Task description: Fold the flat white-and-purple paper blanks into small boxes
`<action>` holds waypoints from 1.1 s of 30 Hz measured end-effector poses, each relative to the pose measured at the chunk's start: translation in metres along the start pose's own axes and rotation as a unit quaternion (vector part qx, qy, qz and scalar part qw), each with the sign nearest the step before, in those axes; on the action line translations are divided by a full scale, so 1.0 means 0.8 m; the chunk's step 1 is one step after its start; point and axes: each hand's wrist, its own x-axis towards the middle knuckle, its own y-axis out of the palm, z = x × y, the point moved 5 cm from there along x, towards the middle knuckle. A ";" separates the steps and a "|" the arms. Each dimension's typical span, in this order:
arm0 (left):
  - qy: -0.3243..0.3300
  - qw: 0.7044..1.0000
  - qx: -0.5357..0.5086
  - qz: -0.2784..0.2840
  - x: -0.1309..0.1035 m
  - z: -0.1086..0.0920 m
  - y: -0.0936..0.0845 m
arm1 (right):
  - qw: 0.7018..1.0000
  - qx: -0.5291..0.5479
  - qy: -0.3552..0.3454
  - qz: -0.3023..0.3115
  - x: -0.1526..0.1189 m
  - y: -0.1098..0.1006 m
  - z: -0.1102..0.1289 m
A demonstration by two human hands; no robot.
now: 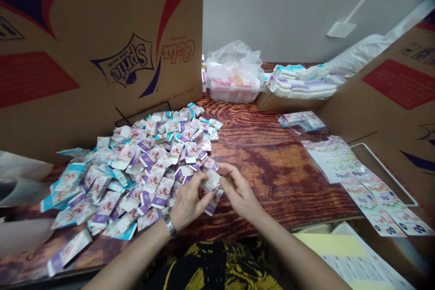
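A small printed carton (213,178) with its white flap raised is between my two hands, at the right edge of a heap. My left hand (188,201), with a metal watch band at the wrist, closes its thumb and fingers on the carton's left side. From the right, my right hand (242,194) has its thumb and fingertips on the carton's flap end. Part of the carton is hidden behind my left fingers. Many similar small cartons (158,179), purple or blue with white, lie piled to the left, several with flaps up.
A large cardboard box (102,22) stands behind the heap; another cardboard box (390,81) is at right. A clear plastic bag (234,70) sits at the back beside an open box (288,101) of flat packs. Printed sheets (360,181) lie on the wooden table (272,167).
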 end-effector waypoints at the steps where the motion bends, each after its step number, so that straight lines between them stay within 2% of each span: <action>1: 0.002 1.000 0.003 -0.001 -0.001 0.000 0.001 | 0.999 0.030 0.028 -0.013 0.002 0.000 -0.005; 5: -0.006 1.000 0.009 -0.001 -0.003 -0.001 0.004 | 0.990 0.105 0.096 0.000 0.010 0.007 -0.015; 8: -0.023 1.000 0.007 0.003 -0.003 -0.002 0.006 | 0.992 0.074 0.099 0.004 0.013 0.009 -0.011; 14: -0.018 0.998 0.033 0.042 -0.001 -0.003 0.010 | 0.992 -0.116 -0.022 -0.035 0.004 0.009 0.017; 17: -0.006 0.998 0.039 0.045 0.000 -0.004 0.011 | 0.985 -0.154 -0.077 -0.031 -0.006 0.019 0.024; 21: -0.020 0.998 0.034 0.040 0.000 -0.007 0.014 | 0.969 -0.205 -0.131 -0.045 -0.020 0.035 0.027; 24: -0.032 0.998 0.046 0.038 0.005 -0.006 0.009 | 0.971 -0.198 -0.136 -0.007 -0.021 0.038 0.023; 26: -0.037 0.995 0.082 0.044 0.016 0.004 -0.005 | 0.981 -0.165 -0.096 0.019 -0.016 0.026 0.012; 28: -0.056 0.986 0.153 0.029 0.035 0.023 -0.036 | 0.990 -0.133 -0.036 -0.002 -0.008 0.000 -0.007; 29: -0.078 0.976 0.203 0.003 0.046 0.036 -0.058 | 0.991 -0.131 -0.013 -0.026 -0.005 -0.014 -0.018; 31: -0.081 0.947 0.301 -0.084 0.067 0.051 -0.106 | 0.985 -0.160 0.017 -0.057 -0.001 -0.038 -0.043; 33: -0.057 0.920 0.355 -0.156 0.080 0.055 -0.138 | 0.977 -0.204 0.058 -0.010 -0.001 -0.042 -0.072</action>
